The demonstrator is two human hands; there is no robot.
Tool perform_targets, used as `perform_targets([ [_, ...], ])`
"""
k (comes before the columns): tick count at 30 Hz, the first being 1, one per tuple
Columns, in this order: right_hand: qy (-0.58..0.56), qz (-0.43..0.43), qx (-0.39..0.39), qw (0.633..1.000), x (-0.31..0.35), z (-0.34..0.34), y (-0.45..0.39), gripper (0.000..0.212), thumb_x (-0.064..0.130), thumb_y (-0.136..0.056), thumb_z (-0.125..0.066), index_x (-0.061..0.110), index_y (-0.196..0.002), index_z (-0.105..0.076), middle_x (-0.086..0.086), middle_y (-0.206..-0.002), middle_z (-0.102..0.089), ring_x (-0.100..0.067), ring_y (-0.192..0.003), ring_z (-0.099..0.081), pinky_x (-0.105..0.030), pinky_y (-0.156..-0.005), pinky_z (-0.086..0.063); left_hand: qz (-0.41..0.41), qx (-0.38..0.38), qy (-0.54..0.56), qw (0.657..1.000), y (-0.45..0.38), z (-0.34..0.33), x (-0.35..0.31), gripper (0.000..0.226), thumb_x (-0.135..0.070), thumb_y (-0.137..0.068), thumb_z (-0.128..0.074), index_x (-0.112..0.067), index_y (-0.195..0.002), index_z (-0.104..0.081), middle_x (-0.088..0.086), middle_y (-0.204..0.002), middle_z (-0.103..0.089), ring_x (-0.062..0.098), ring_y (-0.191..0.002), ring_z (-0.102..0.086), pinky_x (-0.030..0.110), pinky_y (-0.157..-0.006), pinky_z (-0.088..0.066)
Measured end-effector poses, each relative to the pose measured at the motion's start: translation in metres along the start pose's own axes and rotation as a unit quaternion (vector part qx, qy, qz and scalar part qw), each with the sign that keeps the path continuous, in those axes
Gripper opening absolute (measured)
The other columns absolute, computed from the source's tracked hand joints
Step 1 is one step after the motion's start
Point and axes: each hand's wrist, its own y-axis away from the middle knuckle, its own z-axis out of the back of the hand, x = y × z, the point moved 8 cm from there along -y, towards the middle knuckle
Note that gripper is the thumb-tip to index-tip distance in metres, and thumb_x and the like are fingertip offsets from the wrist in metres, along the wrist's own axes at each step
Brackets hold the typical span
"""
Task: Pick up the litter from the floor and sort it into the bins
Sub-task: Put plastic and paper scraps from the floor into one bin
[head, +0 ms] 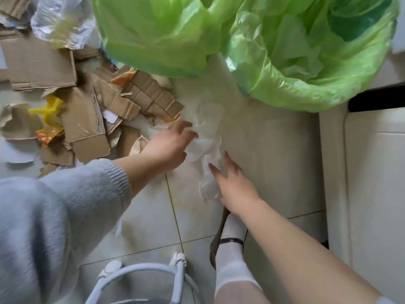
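A crumpled white plastic film (208, 139) lies on the pale tiled floor in the middle of the head view. My left hand (169, 142) reaches to its left edge with fingers spread, touching it. My right hand (232, 183) rests on its lower end, fingers apart. Neither hand has closed on it. Two bins lined with green bags stand beyond: one (157, 34) at top centre, the other (311, 55) at top right. Torn brown cardboard (87, 110) is piled at the left.
Among the cardboard lie a yellow plastic piece (47, 110), an orange wrapper (47, 134) and a clear crinkled bag (61, 23). A white cabinet (372, 172) runs along the right. My foot in a white sock and dark shoe (230, 235) and a pale metal frame (140, 275) are near the bottom.
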Motion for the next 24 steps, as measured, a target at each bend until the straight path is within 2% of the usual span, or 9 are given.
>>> perform_targets([
  [3, 0.071, 0.062, -0.049, 0.994, 0.0, -0.012, -0.021, 0.094, 0.016, -0.084, -0.061, 0.036, -0.146, 0.007, -0.015, -0.155, 0.018, -0.031, -0.122, -0.04, -0.036, -0.073, -0.052, -0.06, 0.001, -0.068, 0.996, -0.028, -0.021, -0.001, 0.073, -0.017, -0.076, -0.069, -0.025, -0.141, -0.035, 0.009, -0.154, -0.019, 0.029, -0.142, -0.019, 0.04, -0.109, -0.03],
  [6, 0.074, 0.072, -0.061, 0.993, 0.0, -0.024, -0.034, 0.087, 0.019, -0.087, -0.058, 0.033, -0.147, 0.002, -0.019, -0.155, 0.001, -0.032, -0.112, -0.047, -0.036, -0.069, -0.05, -0.095, 0.04, -0.157, 0.982, -0.048, -0.041, 0.003, 0.097, -0.028, -0.072, -0.075, -0.028, -0.147, -0.014, 0.014, -0.156, -0.007, 0.03, -0.144, -0.011, 0.042, -0.109, -0.03],
  [8, 0.08, 0.067, -0.078, 0.992, -0.003, -0.026, -0.039, 0.073, 0.021, -0.076, -0.068, 0.027, -0.141, -0.035, -0.022, -0.141, -0.039, -0.029, -0.097, -0.058, -0.031, -0.064, -0.053, -0.096, 0.045, -0.186, 0.977, -0.056, -0.047, 0.007, 0.104, -0.031, -0.068, -0.077, -0.031, -0.148, -0.01, 0.016, -0.155, -0.009, 0.033, -0.141, -0.016, 0.045, -0.101, -0.037],
  [10, 0.086, 0.084, -0.104, 0.987, -0.005, -0.018, -0.043, 0.054, 0.023, -0.052, -0.081, 0.023, -0.104, -0.067, -0.011, -0.1, -0.066, -0.021, -0.07, -0.064, -0.024, -0.048, -0.05, -0.089, 0.019, -0.168, 0.982, -0.064, -0.044, 0.006, 0.096, -0.03, -0.066, -0.078, -0.032, -0.145, -0.023, 0.015, -0.149, -0.024, 0.035, -0.132, -0.03, 0.046, -0.095, -0.041],
  [12, 0.035, 0.088, -0.082, 0.992, -0.011, -0.015, -0.05, 0.035, 0.024, -0.062, -0.075, 0.017, -0.095, -0.065, -0.008, -0.091, -0.061, -0.026, -0.075, -0.062, -0.027, -0.053, -0.048, -0.094, -0.01, -0.117, 0.989, -0.073, -0.039, 0.001, 0.07, -0.023, -0.069, -0.076, -0.027, -0.132, -0.047, 0.014, -0.131, -0.045, 0.036, -0.115, -0.047, 0.044, -0.088, -0.043],
  [15, -0.127, 0.067, -0.057, 0.988, -0.028, -0.015, -0.062, 0.027, 0.019, -0.091, -0.046, 0.018, -0.117, -0.054, -0.008, -0.111, -0.053, -0.032, -0.102, -0.055, -0.037, -0.08, -0.048, -0.102, -0.037, -0.039, 0.993, -0.082, -0.028, -0.008, 0.033, -0.012, -0.081, -0.058, -0.017, -0.113, -0.062, 0.013, -0.105, -0.056, 0.036, -0.089, -0.058, 0.041, -0.074, -0.048],
  [18, -0.22, 0.017, -0.131, 0.966, -0.05, 0.006, -0.065, 0.038, 0.015, -0.088, -0.05, 0.021, -0.126, -0.052, -0.005, -0.113, -0.051, -0.03, -0.1, -0.056, -0.033, -0.081, -0.045, -0.097, -0.087, 0.051, 0.99, -0.078, -0.009, -0.009, 0.032, -0.008, -0.084, -0.049, -0.014, -0.11, -0.066, 0.014, -0.1, -0.055, 0.034, -0.078, -0.058, 0.039, -0.069, -0.05],
  [21, -0.305, -0.002, -0.201, 0.931, -0.057, 0.038, -0.062, 0.028, 0.014, -0.087, -0.051, 0.009, -0.114, -0.061, 0.0, -0.094, -0.049, -0.027, -0.088, -0.057, -0.025, -0.069, -0.034, -0.103, -0.135, 0.106, 0.98, -0.06, 0.017, -0.004, 0.031, -0.014, -0.083, -0.041, -0.002, -0.098, -0.066, 0.017, -0.098, -0.056, 0.034, -0.086, -0.057, 0.037, -0.076, -0.048],
  [24, -0.386, -0.013, -0.211, 0.898, -0.049, 0.064, -0.061, 0.033, 0.024, -0.083, -0.045, 0.007, -0.105, -0.062, -0.005, -0.097, -0.058, -0.022, -0.09, -0.056, -0.02, -0.071, -0.031, -0.058, -0.172, 0.177, 0.967, -0.034, 0.044, 0.016, 0.039, -0.027, -0.083, -0.032, 0.002, -0.088, -0.059, 0.015, -0.093, -0.056, 0.028, -0.087, -0.052, 0.035, -0.077, -0.043],
])
